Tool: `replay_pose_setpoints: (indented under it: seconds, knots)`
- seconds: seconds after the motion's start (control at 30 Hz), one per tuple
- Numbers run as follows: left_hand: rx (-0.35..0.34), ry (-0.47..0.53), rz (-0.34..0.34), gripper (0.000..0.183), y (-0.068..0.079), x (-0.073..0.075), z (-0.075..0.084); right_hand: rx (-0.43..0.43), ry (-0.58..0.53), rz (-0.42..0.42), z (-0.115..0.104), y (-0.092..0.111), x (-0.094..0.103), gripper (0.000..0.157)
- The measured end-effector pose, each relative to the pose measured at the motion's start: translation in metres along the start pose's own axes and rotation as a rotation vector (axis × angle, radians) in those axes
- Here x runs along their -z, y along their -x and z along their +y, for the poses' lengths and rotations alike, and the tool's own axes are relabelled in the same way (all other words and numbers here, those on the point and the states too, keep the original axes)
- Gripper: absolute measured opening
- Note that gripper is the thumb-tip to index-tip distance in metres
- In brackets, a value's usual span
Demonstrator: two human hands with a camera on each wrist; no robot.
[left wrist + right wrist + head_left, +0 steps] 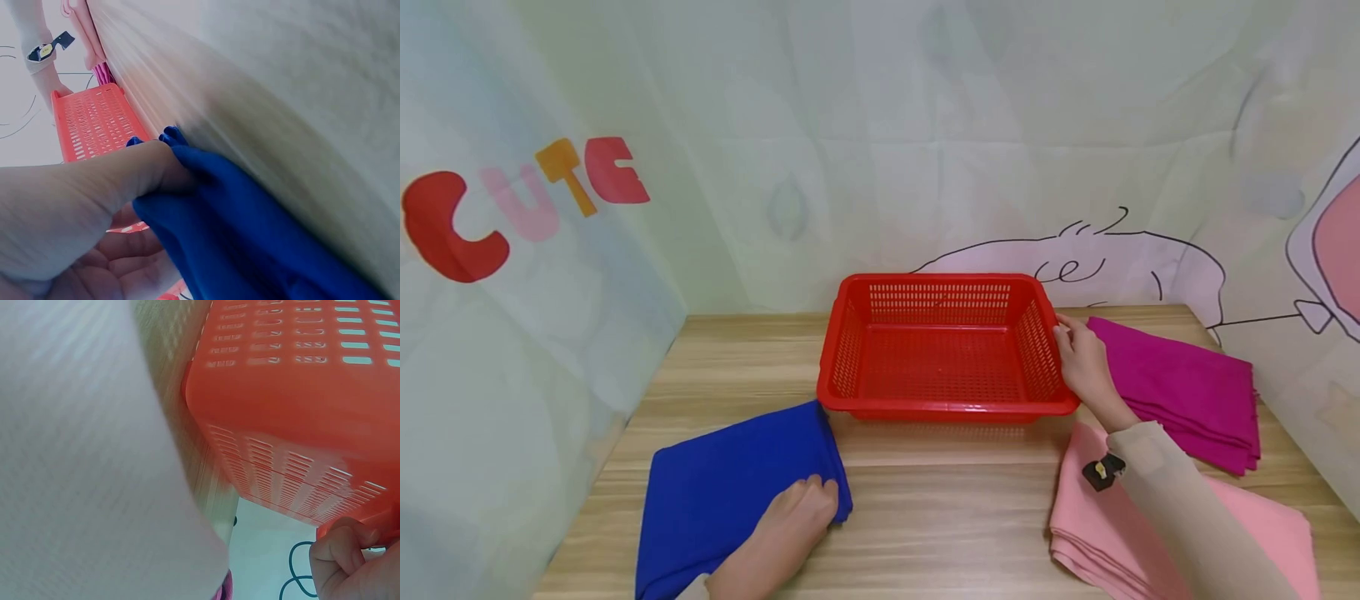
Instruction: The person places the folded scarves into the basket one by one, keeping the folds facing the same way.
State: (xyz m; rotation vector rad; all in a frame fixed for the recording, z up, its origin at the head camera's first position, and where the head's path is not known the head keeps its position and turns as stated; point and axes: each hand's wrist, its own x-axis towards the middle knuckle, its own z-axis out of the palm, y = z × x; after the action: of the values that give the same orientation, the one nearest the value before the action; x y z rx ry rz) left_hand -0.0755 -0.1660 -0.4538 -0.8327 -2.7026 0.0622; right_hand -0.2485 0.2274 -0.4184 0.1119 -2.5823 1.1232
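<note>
My left hand (795, 521) is at the right edge of a folded blue cloth (722, 483) on the left of the table. Up close in the left wrist view, its thumb and fingers pinch the folded layers of blue cloth (231, 219). A red plastic basket (947, 408) with slotted walls stands upright at the back middle, nothing inside it. My right hand (1086, 364) grips the basket's right rim; in the right wrist view its curled fingers (340, 550) hold the edge beside the slotted wall.
A folded magenta cloth (1180, 387) lies at the back right. In front of it is a folded pink cloth (1262, 525), partly under my right forearm in the head view. The wood-grain table (940, 508) meets a printed fabric backdrop (887, 142) behind the basket and at both sides.
</note>
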Motion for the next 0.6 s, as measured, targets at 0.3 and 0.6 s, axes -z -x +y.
replay_pose_setpoints:
  seconds: [0.3,0.6]
  knots:
    - [0.029,0.021,-0.06,0.031,0.002,0.003,0.005,-0.018,-0.01,-0.004,-0.002,0.0,0.0,0.039]
    - [0.018,-0.025,0.015,0.029,0.007,0.001,0.012,-0.015,-0.007,0.0,-0.001,0.0,0.001,0.038]
